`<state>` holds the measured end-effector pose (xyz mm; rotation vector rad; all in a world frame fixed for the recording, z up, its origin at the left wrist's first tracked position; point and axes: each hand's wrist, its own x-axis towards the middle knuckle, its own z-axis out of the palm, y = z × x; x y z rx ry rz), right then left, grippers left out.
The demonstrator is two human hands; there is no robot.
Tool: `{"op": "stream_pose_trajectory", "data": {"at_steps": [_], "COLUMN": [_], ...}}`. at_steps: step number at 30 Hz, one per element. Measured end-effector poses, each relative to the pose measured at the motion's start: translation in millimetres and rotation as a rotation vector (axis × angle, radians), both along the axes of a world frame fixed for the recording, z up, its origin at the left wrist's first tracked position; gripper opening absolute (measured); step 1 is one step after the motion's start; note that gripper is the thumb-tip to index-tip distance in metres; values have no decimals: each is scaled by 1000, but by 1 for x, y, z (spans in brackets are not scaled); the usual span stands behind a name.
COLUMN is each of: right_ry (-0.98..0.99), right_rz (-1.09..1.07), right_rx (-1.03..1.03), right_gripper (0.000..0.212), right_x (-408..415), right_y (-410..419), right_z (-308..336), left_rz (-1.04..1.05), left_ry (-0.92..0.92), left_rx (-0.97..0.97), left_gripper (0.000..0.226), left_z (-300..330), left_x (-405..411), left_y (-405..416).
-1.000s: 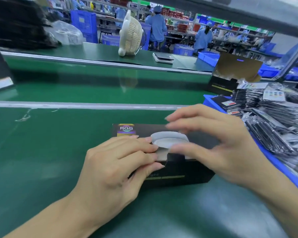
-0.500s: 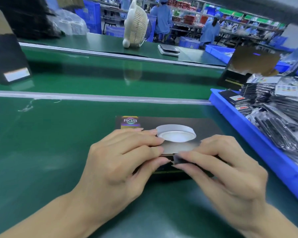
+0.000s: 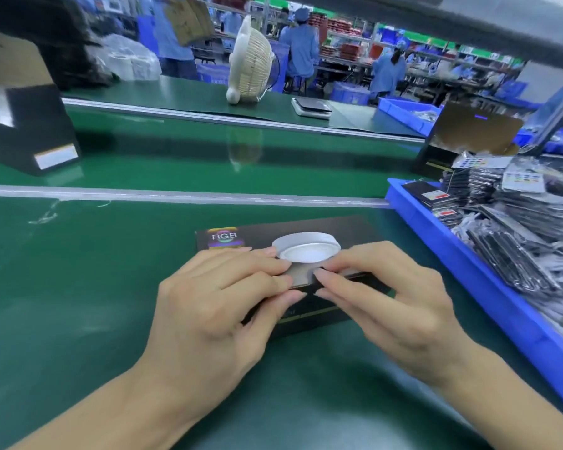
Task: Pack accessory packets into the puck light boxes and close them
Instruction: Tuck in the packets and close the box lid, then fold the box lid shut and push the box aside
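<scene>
A black puck light box (image 3: 355, 228) lies flat on the green table, with an RGB label and a picture of a white puck light on its top. My left hand (image 3: 215, 306) holds its near edge, fingers on the top and thumb against the front side. From the right, my right hand (image 3: 394, 306) pinches the same near edge, its fingertips almost meeting those of the left. Accessory packets (image 3: 533, 216) in clear bags are piled in the blue tray (image 3: 468, 280) at the right.
An open black box (image 3: 30, 125) stands on the conveyor belt at the far left, and another open box (image 3: 468, 134) stands behind the tray. A white fan (image 3: 251, 60) and a small scale (image 3: 311, 107) sit on the far bench. People work in the background.
My right hand came down from above the box top to its near edge and now pinches it beside the left hand. The left hand has stayed in place.
</scene>
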<state>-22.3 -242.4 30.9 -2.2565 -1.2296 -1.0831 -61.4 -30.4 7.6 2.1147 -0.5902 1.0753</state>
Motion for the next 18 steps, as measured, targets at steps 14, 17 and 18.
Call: {"op": "stream_pose_trajectory", "data": {"at_steps": [14,17,18], "right_ry": [471,680,633], "right_rz": [-3,-85,-117], "right_rx": [206,16,-61], "right_gripper": [21,34,33], "right_x": [3,19,22], "right_y": [5,11,15], "right_z": [20,46,51], "left_rz": [43,63,74], "left_ry": [-43,-41,-49], "left_rx": [16,24,28], "left_gripper": [20,20,19], "left_z": [-1,-1,-2], "left_x": [-1,3,4], "left_y": [-5,-5,-4]}}
